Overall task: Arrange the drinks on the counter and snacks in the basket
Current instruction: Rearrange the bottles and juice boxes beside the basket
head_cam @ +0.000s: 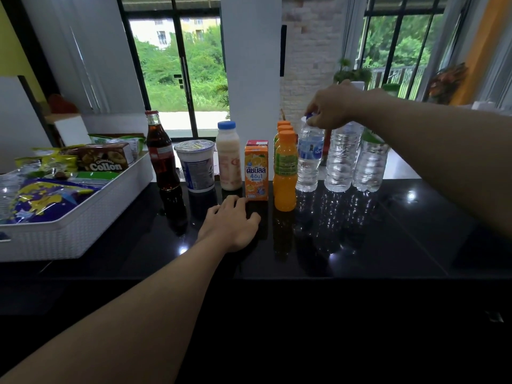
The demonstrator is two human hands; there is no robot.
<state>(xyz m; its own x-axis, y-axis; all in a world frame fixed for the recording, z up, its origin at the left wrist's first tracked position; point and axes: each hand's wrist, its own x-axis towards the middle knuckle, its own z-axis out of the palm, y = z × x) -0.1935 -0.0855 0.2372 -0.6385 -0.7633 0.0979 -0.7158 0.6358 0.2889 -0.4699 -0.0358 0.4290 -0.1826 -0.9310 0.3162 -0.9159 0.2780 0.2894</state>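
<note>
Pinching the blue cap (309, 117) from above, the right hand (331, 108) holds the clear plastic water bottle (309, 159) directly beneath it. The drinks line-up looks nearly done. Left hand (231, 224) rests loose and empty on the glossy black counter (388, 231). Next, probably: square the bottle, release gently.
</note>
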